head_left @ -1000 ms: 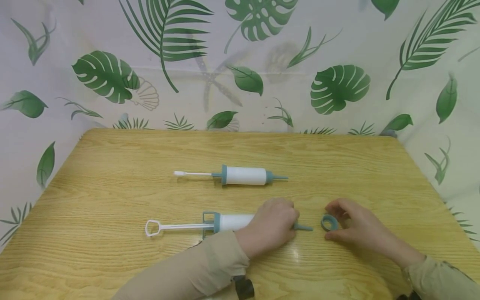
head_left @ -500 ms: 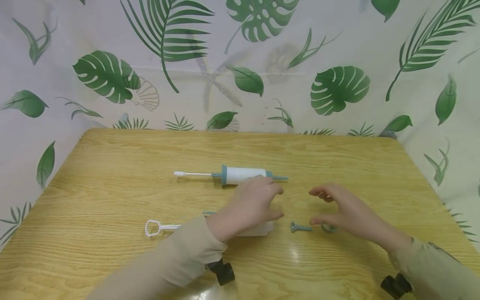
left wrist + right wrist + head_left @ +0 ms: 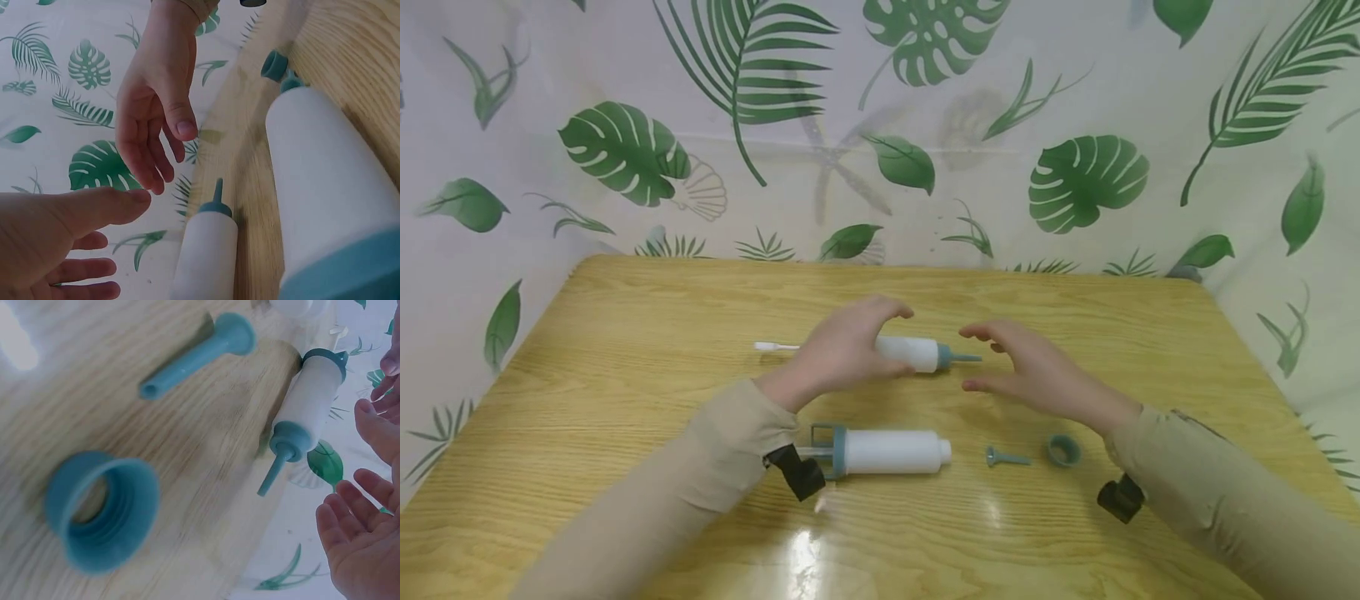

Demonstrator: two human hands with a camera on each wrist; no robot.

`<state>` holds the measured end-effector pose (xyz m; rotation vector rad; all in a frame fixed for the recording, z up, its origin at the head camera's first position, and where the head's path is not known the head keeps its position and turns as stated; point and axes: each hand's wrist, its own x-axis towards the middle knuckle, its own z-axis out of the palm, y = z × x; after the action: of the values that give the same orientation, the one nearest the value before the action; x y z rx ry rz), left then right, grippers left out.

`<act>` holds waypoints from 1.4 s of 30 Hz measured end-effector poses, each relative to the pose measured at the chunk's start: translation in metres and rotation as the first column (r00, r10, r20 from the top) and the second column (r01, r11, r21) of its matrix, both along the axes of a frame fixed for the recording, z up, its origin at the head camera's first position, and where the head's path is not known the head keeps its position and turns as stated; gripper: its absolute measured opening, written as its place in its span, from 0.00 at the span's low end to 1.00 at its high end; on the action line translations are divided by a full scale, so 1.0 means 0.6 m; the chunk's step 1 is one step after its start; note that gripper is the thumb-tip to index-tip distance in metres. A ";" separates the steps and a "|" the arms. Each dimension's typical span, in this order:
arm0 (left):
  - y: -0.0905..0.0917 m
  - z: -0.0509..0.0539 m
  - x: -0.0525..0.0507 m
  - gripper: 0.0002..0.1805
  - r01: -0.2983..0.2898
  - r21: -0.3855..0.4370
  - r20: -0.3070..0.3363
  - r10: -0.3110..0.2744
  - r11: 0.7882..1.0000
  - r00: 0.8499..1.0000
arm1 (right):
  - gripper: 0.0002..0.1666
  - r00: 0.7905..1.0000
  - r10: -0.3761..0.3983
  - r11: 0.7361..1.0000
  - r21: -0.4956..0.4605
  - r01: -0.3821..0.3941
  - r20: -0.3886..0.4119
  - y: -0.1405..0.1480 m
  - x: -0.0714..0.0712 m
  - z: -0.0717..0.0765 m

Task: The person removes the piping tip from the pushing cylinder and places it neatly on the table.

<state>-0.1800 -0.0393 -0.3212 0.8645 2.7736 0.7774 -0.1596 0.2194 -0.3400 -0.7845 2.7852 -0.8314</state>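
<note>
Two syringe-shaped fillers with white barrels and teal fittings lie on the table. My left hand (image 3: pixel 842 346), fingers spread and thumb apart, hovers at the far filler (image 3: pixel 906 352) and hides part of its barrel and plunger rod. No grip on it shows. My right hand (image 3: pixel 1037 367) is held with parted fingers just right of that filler's nozzle, holding nothing. The near filler (image 3: pixel 891 452) has a bare threaded end; the left forearm covers its plunger handle. Right of it lie a loose teal nozzle (image 3: pixel 1009 458) and a teal screw ring (image 3: pixel 134 519).
The wooden table (image 3: pixel 662 300) backs onto a leaf-printed curtain (image 3: pixel 970 167). Both sleeved forearms, each with a black wrist camera (image 3: pixel 801 475), reach across the table's front part.
Both hands have moved away from the near filler toward the far one. The left hand has come off the nozzle and the right off the ring, leaving both parts on the table.
</note>
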 end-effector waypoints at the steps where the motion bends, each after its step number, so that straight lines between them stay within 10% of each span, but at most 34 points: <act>1: -0.003 -0.003 -0.005 0.35 0.004 -0.003 0.001 -0.004 1.000 1.000 | 0.39 1.000 0.000 1.000 -0.002 0.000 0.010 -0.004 -0.006 -0.001; 25: -0.009 -0.064 -0.054 0.33 0.037 -0.074 0.155 -0.025 0.997 0.988 | 0.28 0.993 -0.024 0.999 0.045 0.019 0.114 -0.037 -0.062 -0.063; 42: -0.022 -0.050 -0.055 0.24 0.044 0.038 0.069 -0.047 0.998 0.997 | 0.25 0.994 -0.053 0.998 -0.034 0.056 0.100 -0.032 -0.048 -0.045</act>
<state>-0.2128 -0.0525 -0.3511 0.8860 2.6779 0.8363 -0.1886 0.2001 -0.3670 -0.6563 2.7227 -0.9069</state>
